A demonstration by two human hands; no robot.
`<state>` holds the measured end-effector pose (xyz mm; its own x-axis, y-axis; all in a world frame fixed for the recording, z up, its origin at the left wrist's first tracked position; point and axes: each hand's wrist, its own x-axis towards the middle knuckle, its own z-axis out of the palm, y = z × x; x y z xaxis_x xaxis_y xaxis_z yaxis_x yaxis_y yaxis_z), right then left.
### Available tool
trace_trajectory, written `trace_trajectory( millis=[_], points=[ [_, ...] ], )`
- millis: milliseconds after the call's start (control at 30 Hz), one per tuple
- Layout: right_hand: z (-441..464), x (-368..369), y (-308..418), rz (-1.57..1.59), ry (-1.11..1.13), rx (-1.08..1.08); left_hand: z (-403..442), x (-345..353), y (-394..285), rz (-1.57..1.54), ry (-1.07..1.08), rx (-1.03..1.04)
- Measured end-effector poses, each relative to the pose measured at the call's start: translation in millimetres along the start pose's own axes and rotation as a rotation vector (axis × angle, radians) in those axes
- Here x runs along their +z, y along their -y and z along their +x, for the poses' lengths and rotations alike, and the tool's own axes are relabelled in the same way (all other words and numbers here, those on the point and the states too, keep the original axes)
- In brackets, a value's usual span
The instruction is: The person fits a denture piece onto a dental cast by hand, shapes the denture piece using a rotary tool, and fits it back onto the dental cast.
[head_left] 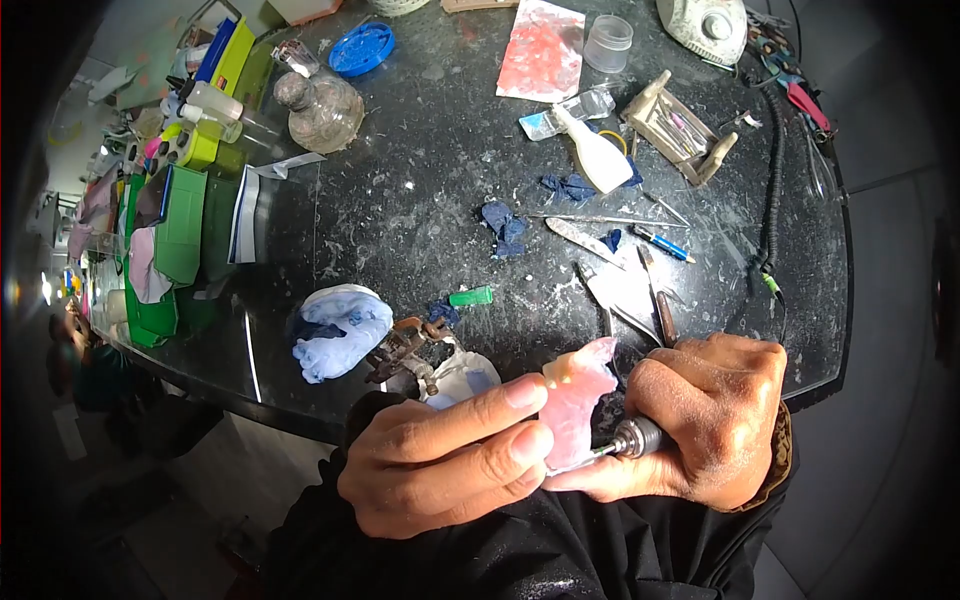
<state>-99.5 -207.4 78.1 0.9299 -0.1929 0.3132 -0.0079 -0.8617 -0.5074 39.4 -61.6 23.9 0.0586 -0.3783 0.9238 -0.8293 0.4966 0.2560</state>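
Near the front edge of the bench, my left hand (pixel 455 455) pinches a pink denture (pixel 578 405) with a few pale teeth at its upper left. My right hand (pixel 705 420) is wrapped around a rotary handpiece (pixel 640 437), whose thin bur points left at the denture's lower edge. Whether the bur touches it is hard to make out. White dust coats the right hand's fingers. Just beyond my left hand stands a rusty metal articulator (pixel 405 352) with white plaster (pixel 465 378). A plaster cast covered in light blue material (pixel 342 335) lies beside it.
Beyond the hands lie a wax knife (pixel 663 310), a blue pen (pixel 662 243), a green cap (pixel 470 296) and a white bottle (pixel 597 155). A wooden tool rack (pixel 680 130) stands behind. Left are a glass jar (pixel 322 110) and a green box (pixel 180 225).
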Motion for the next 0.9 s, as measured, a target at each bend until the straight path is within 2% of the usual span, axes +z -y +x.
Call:
trace_trajectory(
  millis=[233, 333, 433, 533, 633, 767, 900],
  points=[
    [-0.3, -0.6, 0.1, 0.003, 0.007, -0.005, 1.7, 0.2, 2.1, 0.001, -0.015, 0.027],
    [0.1, -2.5, 0.9, 0.005, 0.024, 0.014, 6.6, -17.3, -4.5, 0.058, 0.275, -0.041],
    [-0.8, -1.3, 0.4, -0.012, 0.005, 0.02, 8.5, -17.3, -5.0, 0.042, 0.271, -0.054],
    [-0.3, -2.5, 1.2, -0.023, 0.022, 0.02, 4.8, -3.5, -0.8, -0.005, 0.041, -0.017],
    [-0.2, -2.3, 1.5, -0.018, 0.021, 0.022, 3.6, -0.6, -1.5, 0.014, -0.005, -0.019],
    [-0.3, -3.7, 1.1, -0.006, 0.065, 0.03, 4.5, -11.9, -5.1, 0.054, 0.216, -0.033],
    [0.1, -2.2, 2.4, 0.015, 0.052, 0.024, 1.6, -9.7, -0.8, 0.06, 0.218, 0.016]
  ],
)
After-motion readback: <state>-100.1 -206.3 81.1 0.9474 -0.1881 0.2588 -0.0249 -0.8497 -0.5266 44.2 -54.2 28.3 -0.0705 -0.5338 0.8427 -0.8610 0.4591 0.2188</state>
